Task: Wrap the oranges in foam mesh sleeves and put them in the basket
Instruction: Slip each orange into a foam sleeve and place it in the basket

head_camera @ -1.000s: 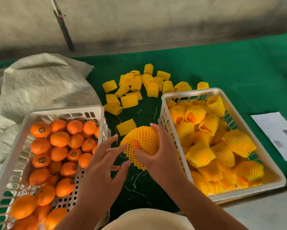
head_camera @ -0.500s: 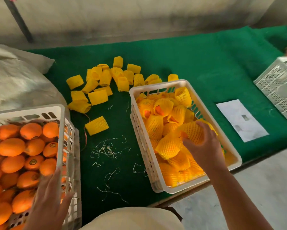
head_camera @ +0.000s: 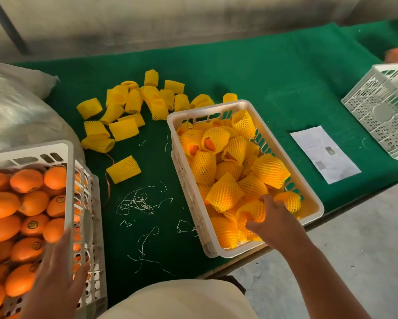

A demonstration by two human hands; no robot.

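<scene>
Down in the near end of the right basket [head_camera: 244, 105], the right hand [head_camera: 276, 221] gripped a wrapped orange [head_camera: 251, 211], fingers curled round it among the other wrapped ones. Left of that basket, the left hand [head_camera: 55, 272] lay over the bare oranges [head_camera: 25, 180], fingers loosely spread, holding nothing.

Fruit-packing bench: orange crates [head_camera: 69, 157], foam sleeves [head_camera: 133, 104]
</scene>
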